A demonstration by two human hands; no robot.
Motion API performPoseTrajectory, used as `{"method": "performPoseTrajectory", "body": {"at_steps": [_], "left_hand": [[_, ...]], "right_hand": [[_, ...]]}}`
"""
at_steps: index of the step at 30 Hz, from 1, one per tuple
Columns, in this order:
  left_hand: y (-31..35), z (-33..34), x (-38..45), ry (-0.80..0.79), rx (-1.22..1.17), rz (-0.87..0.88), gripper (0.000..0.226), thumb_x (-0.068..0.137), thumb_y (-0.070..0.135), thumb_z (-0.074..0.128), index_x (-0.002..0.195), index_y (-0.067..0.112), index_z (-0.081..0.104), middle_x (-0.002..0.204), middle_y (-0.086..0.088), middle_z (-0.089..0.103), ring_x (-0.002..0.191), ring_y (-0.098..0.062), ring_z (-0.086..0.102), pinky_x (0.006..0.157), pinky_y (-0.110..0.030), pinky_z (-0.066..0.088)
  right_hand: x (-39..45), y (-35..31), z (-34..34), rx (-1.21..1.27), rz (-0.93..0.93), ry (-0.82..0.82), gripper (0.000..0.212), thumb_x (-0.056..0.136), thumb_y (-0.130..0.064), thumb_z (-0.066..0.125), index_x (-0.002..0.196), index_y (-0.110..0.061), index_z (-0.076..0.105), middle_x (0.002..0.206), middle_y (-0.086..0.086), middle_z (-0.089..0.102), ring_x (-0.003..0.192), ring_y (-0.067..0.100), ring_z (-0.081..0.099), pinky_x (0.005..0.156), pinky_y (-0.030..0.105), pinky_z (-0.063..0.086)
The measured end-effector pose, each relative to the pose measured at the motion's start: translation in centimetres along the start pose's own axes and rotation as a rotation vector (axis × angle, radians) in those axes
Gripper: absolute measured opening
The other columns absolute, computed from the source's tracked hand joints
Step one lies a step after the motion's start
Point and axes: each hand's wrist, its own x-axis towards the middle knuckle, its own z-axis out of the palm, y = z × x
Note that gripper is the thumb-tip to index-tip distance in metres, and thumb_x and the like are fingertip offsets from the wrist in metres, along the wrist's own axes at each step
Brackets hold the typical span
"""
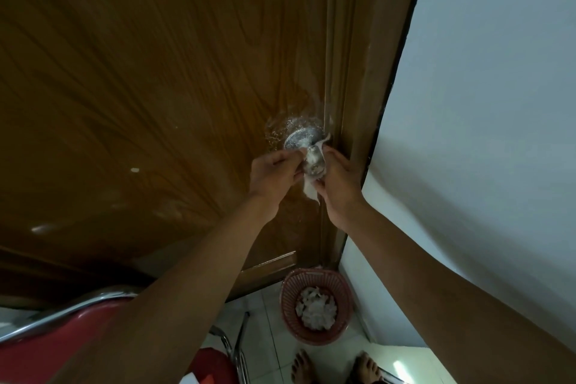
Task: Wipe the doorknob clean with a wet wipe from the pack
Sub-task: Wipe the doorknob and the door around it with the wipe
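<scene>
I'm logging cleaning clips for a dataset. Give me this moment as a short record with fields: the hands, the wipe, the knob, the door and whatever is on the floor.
left hand: pinches the wipe at the knob's left side
right hand: pinches the wipe at the knob's right side
wipe: white, looped under the knob, one end hanging below
knob: round metal, white specks on it
door: brown wood, white flecks around the knob plate
basket: red, on the floor by the door, holds crumpled white wipes

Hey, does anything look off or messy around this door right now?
Yes. White powdery specks are scattered on the brown door around the doorknob, and the knob itself looks dusted white. Both hands hold a wet wipe at it.
</scene>
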Motion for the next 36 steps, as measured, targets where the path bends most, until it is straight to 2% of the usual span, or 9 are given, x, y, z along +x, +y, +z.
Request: {"method": "performPoseTrajectory", "body": {"at_steps": [2, 6, 11, 16, 21, 26, 30, 34, 36], "left_hand": [[0.0, 0.1, 0.0, 0.012, 0.007, 0.0, 0.008, 0.09, 0.024, 0.075, 0.085, 0.018, 0.075, 0.078, 0.004, 0.076, 0.079, -0.007, 0.074, 0.072, -0.02, 0.06], [0.0, 0.0, -0.1, -0.011, -0.023, 0.0, 0.007, 0.09, 0.022, 0.074, 0.086, 0.017, 0.075, 0.079, 0.002, 0.077, 0.083, -0.011, 0.075, 0.075, -0.022, 0.061], [0.1, 0.0, -0.2, 0.004, -0.005, 0.003, 0.008, 0.091, 0.022, 0.073, 0.086, 0.016, 0.074, 0.089, -0.004, 0.076, 0.085, -0.012, 0.074, 0.074, -0.021, 0.061], [0.0, 0.0, 0.0, -0.007, -0.017, 0.001, 0.007, 0.091, 0.021, 0.073, 0.09, 0.015, 0.074, 0.091, -0.005, 0.076, 0.084, -0.011, 0.075, 0.075, -0.022, 0.061], [0.0, 0.0, 0.0, -0.011, -0.013, -0.002, 0.008, 0.091, 0.022, 0.073, 0.09, 0.014, 0.074, 0.094, -0.007, 0.075, 0.091, -0.016, 0.074, 0.078, -0.023, 0.061], [0.0, -0.1, -0.1, -0.012, -0.014, 0.011, 0.007, 0.091, 0.022, 0.073, 0.089, 0.016, 0.075, 0.09, -0.005, 0.076, 0.088, -0.015, 0.075, 0.077, -0.024, 0.061], [0.0, 0.0, -0.1, -0.009, -0.007, -0.004, 0.009, 0.091, 0.022, 0.073, 0.09, 0.013, 0.074, 0.099, -0.012, 0.075, 0.095, -0.019, 0.074, 0.082, -0.028, 0.062], [-0.1, -0.1, -0.1, -0.021, -0.024, -0.003, 0.01, 0.091, 0.022, 0.073, 0.091, 0.012, 0.075, 0.084, -0.002, 0.076, 0.087, -0.015, 0.075, 0.079, -0.025, 0.062], [-0.1, -0.1, -0.1, -0.024, -0.022, -0.002, 0.01, 0.092, 0.022, 0.073, 0.092, 0.012, 0.075, 0.087, -0.004, 0.077, 0.09, -0.016, 0.075, 0.081, -0.027, 0.062]], "right_hand": [[0.1, -0.1, -0.1, -0.03, -0.02, 0.02, 0.02, 0.102, -0.026, 0.051, 0.102, -0.029, 0.071, 0.099, -0.001, 0.075, 0.094, 0.016, 0.072, 0.09, 0.04, 0.057], [0.0, 0.6, 0.3, -0.221, -0.25, 0.115, 0.022, 0.101, -0.023, 0.054, 0.115, -0.026, 0.071, 0.114, 0.0, 0.071, 0.108, 0.019, 0.066, 0.092, 0.037, 0.056], [0.0, 0.1, -0.3, 0.008, 0.066, 0.007, 0.022, 0.104, -0.026, 0.048, 0.111, -0.017, 0.067, 0.099, 0.006, 0.069, 0.081, 0.011, 0.067, 0.07, 0.023, 0.056], [-0.6, 0.7, -0.1, -0.143, -0.265, 0.12, 0.022, 0.1, -0.02, 0.053, 0.108, -0.014, 0.073, 0.095, 0.0, 0.073, 0.09, 0.013, 0.069, 0.072, 0.022, 0.055], [0.0, 0.2, -0.3, -0.068, -0.048, 0.084, 0.018, 0.099, -0.029, 0.059, 0.108, -0.023, 0.073, 0.099, 0.001, 0.073, 0.09, 0.016, 0.067, 0.075, 0.031, 0.054], [-0.4, 0.9, 0.2, -0.224, -0.255, 0.125, 0.019, 0.097, -0.022, 0.06, 0.111, -0.02, 0.073, 0.102, -0.002, 0.074, 0.095, 0.012, 0.07, 0.078, 0.025, 0.058], [-0.1, -0.2, 0.3, 0.004, -0.011, 0.097, 0.014, 0.098, -0.027, 0.06, 0.095, -0.027, 0.074, 0.102, 0.002, 0.073, 0.096, 0.017, 0.068, 0.08, 0.03, 0.053], [-0.3, 0.2, 0.6, -0.2, -0.29, 0.099, 0.019, 0.098, -0.023, 0.061, 0.093, -0.036, 0.073, 0.091, -0.019, 0.074, 0.092, 0.005, 0.07, 0.073, 0.018, 0.058], [-0.2, 0.3, 0.5, -0.183, -0.294, 0.098, 0.021, 0.098, -0.021, 0.059, 0.092, -0.038, 0.071, 0.088, -0.023, 0.072, 0.089, 0.0, 0.069, 0.067, 0.012, 0.054]]}}
